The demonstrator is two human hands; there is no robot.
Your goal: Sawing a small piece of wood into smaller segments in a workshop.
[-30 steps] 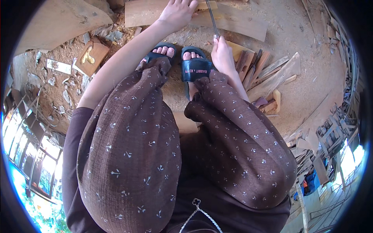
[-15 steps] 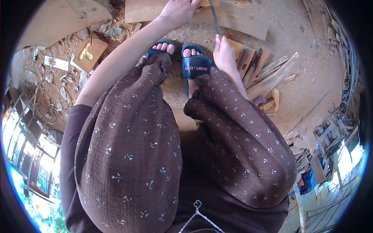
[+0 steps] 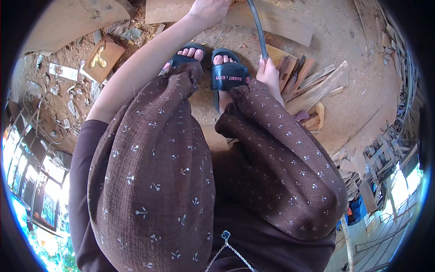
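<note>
My left hand reaches to the top edge beside a wide pale board; its fingertips are cut off or blurred, so their grip is unclear. My right hand is closed around the lower end of a long, thin, dark tool, like a flat blade or bar, running up out of view. Just right of that hand lies a pile of narrow wood pieces. My feet in black slides are between my arms, below my patterned brown trouser legs.
On the left lie a wooden block with a pale shape, a white strip, scraps and a large curved board. Stacked offcuts line the right rim. Bright barred openings show at both lower sides.
My right hand has moved down and to the right, toward me, with the dark tool. My left hand has risen slightly, farther past the top edge.
</note>
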